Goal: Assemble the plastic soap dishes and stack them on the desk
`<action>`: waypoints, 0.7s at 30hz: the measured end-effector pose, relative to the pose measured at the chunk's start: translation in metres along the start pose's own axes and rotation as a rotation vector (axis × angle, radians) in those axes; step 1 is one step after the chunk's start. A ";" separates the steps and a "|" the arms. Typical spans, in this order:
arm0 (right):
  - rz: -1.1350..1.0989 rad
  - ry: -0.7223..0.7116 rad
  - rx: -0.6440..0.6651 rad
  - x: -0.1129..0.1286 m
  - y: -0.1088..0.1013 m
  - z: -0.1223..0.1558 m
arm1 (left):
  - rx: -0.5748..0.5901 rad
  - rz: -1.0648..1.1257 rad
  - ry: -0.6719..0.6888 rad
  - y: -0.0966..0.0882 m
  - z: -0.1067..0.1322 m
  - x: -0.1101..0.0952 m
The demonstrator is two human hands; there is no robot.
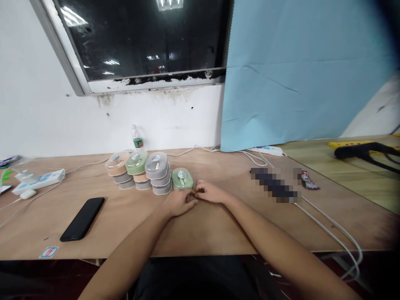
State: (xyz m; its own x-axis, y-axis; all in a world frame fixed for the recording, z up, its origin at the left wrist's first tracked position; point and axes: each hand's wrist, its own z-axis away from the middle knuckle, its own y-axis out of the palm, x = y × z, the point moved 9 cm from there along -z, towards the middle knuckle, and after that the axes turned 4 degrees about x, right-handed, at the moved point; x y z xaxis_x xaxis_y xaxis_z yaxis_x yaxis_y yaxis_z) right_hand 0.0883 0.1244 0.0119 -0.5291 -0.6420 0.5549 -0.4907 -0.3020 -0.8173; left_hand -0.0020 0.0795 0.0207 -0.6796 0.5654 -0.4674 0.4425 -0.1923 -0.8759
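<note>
Left hand (181, 203) and right hand (211, 191) of mine are meeting at the near right corner of a pale green box (185, 178), fingers curling inward, tips close together; I cannot tell whether they are pinching anything. The box is sitting on the wooden bench (218, 237), just to the right of three stacks of similar boxes. The grey stack (157, 166) is standing nearest to it, then a green-topped stack (137, 164), then an orange-topped stack (118, 166). Behind them a clear bottle (137, 141) is standing by the white wall (178, 116), which is showing stains below a dark window (150, 41). Lights are reflecting in its glass. A blue sheet (281, 83) is hanging down to the bench's back edge. On my left a black phone (83, 219) is lying near the front, a white power strip (46, 181) is resting farther back, and a small sticker (49, 252) is clinging to the front edge. Far right, a paler wooden surface (315, 160) is adjoining the bench.
</note>
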 end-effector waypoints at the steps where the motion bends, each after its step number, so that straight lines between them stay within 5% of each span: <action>1: 0.024 -0.006 -0.031 -0.001 -0.003 0.000 | 0.006 -0.004 -0.013 0.001 0.000 0.002; 21: -0.072 0.102 -0.017 -0.010 0.001 0.001 | -0.025 0.025 -0.091 -0.003 0.003 0.005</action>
State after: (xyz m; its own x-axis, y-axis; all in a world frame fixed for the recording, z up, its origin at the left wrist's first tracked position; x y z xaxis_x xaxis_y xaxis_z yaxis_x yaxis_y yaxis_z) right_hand 0.0935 0.1294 0.0054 -0.5588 -0.5440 0.6259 -0.5415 -0.3322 -0.7723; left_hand -0.0087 0.0805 0.0203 -0.7179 0.4851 -0.4992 0.4740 -0.1845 -0.8610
